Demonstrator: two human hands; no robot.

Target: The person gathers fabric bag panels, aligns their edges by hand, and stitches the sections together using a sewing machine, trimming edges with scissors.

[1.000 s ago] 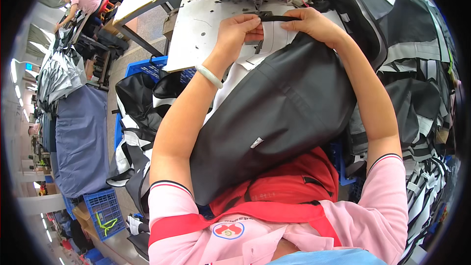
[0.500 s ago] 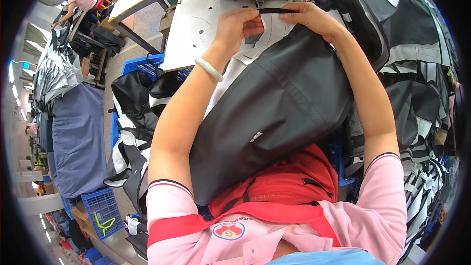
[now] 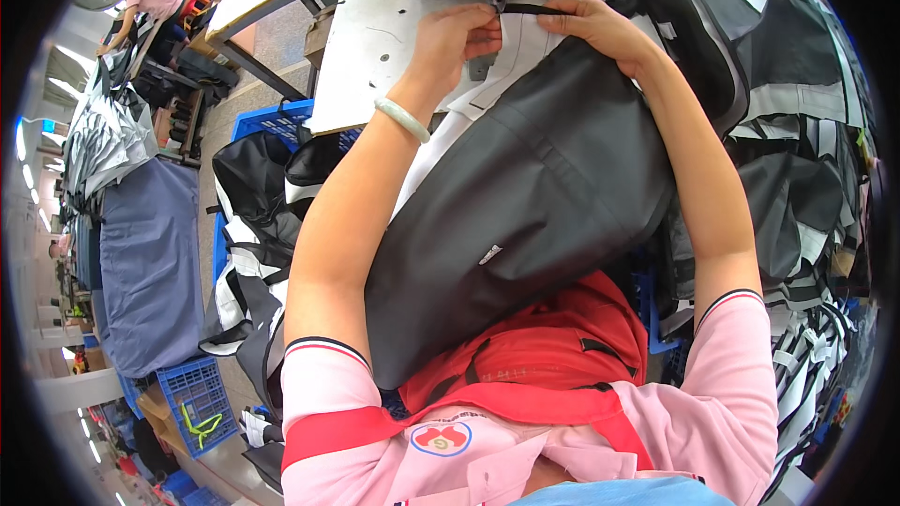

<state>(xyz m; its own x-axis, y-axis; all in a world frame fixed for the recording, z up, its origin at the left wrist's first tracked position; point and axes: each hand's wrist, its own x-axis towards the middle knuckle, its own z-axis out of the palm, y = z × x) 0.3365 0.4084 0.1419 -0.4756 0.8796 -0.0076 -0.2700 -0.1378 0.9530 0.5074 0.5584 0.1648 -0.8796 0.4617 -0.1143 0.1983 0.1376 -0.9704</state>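
Cluttered sewing counter point(image 3: 375, 56) ahead: the limp black bag point(image 3: 525, 206) drapes from your lap onto it. Your left hand point(image 3: 455, 37) and right hand point(image 3: 600, 28) pinch its thin black strap point(image 3: 536, 9); soft, light, hold near seams.

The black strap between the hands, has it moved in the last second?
Cannot tell. The black strap sits higher in the picture, but so does the white table; against the table it looks unmoved, so the camera likely tilted.
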